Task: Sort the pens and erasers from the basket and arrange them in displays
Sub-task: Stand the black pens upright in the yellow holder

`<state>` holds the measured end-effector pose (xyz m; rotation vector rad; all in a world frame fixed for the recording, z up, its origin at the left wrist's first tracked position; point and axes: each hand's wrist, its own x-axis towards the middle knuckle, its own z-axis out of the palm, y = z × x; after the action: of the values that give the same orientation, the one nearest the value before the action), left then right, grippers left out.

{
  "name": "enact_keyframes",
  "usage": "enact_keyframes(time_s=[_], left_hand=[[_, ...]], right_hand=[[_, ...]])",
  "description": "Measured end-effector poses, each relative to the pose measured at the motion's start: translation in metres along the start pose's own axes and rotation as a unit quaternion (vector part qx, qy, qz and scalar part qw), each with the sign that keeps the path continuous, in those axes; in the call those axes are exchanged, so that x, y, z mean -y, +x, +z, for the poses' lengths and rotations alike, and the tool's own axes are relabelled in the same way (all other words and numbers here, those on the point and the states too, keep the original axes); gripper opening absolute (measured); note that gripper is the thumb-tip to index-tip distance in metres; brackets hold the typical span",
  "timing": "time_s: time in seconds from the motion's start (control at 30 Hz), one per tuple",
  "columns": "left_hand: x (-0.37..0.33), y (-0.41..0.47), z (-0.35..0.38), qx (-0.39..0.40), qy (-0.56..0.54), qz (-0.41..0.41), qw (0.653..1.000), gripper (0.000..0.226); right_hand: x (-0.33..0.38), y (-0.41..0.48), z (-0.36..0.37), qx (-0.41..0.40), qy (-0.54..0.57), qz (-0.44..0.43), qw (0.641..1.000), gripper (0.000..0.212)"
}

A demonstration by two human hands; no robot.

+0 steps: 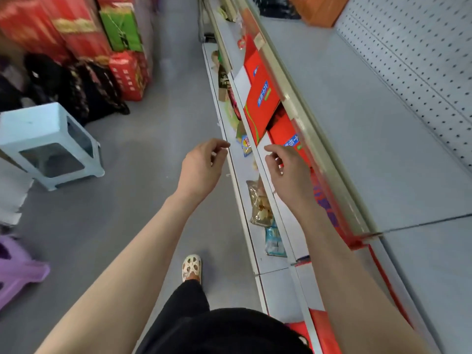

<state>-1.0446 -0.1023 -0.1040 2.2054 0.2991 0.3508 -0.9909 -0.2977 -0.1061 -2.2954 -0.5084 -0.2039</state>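
No pens, erasers, basket or display show in this view. My left hand (201, 166) hangs in the air over the grey aisle floor, fingers loosely curled, holding nothing. My right hand (287, 169) is raised beside it, in front of the lower shelf edge, fingers loosely curled and empty too. The two hands are apart, about a hand's width between their fingertips.
A grey shelf unit (357, 129) runs along the right, its top board bare, with red boxes (260, 100) and snack bags (259, 205) on lower levels. A pale blue stool (48, 141) and a purple stool (18, 267) stand at left. Red gift boxes (76, 24) pile at the back.
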Motion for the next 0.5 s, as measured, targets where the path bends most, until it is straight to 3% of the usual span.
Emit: enact_keyframes(time_s=[0.27,0.5], left_hand=[[0.031,0.201,-0.035,0.040,0.030,0.034,0.998,0.021],[0.036,0.366,-0.020,0.058,0.021,0.094,0.994,0.019]], right_hand=[[0.016,0.177,0.064,-0.044,-0.015,0.038,0.998,0.024],[-0.010,0.316,0.080,-0.107,-0.035,0.095,0.989,0.025]])
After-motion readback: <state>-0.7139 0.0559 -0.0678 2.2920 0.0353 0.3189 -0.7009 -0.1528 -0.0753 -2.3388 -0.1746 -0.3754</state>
